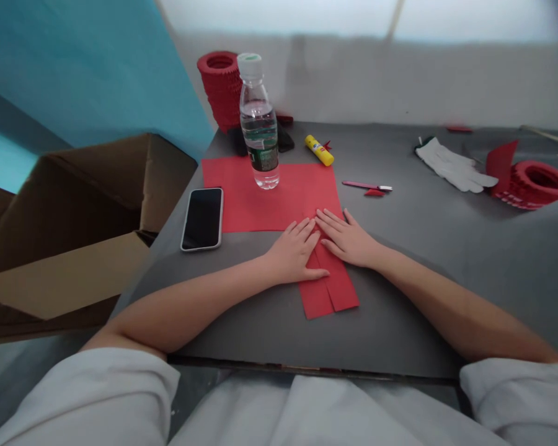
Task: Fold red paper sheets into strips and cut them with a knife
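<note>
A folded piece of red paper (pixel 322 297) lies on the grey table, its two flaps meeting along a seam down the middle. My left hand (pixel 296 251) rests flat on its left side with the fingers stretched out and the thumb across the seam. My right hand (pixel 346 238) presses flat on the upper right part, fingertips close to those of the left. Both hands cover the upper part of the folded paper. Just beyond, a larger red sheet (pixel 270 210) lies flat, with a water bottle (pixel 260 133) standing upright on it.
A phone (pixel 203 218) lies at the left. Behind are a yellow glue stick (pixel 319 150), a pink pen-like tool (pixel 366 185) and a stack of red paper rings (pixel 221 93). White gloves (pixel 451 164) and a red paper ring (pixel 534 184) lie right. Left of the table stands a cardboard box (pixel 74 210).
</note>
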The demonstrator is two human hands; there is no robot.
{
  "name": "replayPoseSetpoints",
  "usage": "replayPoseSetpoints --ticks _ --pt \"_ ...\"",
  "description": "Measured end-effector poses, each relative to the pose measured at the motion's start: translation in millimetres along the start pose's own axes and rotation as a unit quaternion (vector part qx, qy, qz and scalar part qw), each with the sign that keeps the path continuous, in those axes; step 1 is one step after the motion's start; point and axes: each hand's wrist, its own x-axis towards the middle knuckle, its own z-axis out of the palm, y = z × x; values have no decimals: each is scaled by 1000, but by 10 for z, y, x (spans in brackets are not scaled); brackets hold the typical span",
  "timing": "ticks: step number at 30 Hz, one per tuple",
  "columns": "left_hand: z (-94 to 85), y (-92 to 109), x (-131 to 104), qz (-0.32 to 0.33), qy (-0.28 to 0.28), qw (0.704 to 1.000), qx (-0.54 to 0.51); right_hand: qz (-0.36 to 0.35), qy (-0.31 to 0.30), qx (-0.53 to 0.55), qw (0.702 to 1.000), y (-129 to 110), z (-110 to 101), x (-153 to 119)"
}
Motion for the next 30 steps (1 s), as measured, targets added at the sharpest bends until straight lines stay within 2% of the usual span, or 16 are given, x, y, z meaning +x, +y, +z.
replayPoseSetpoints --ticks 9,14,23,30 --pt "-27 4 25 1 -7 999 34 -3 -10 -5 1000 -19 -38 -41" --pt "-54 9 61 7 -34 998 51 -34 -49 12 998 -25 -124 -191" --pt "-73 7 58 0 -38 998 45 -83 -84 39 992 -17 -220 -472" --pt "-96 -9 63 0 -47 998 31 -98 -70 -3 993 -45 -232 -563"
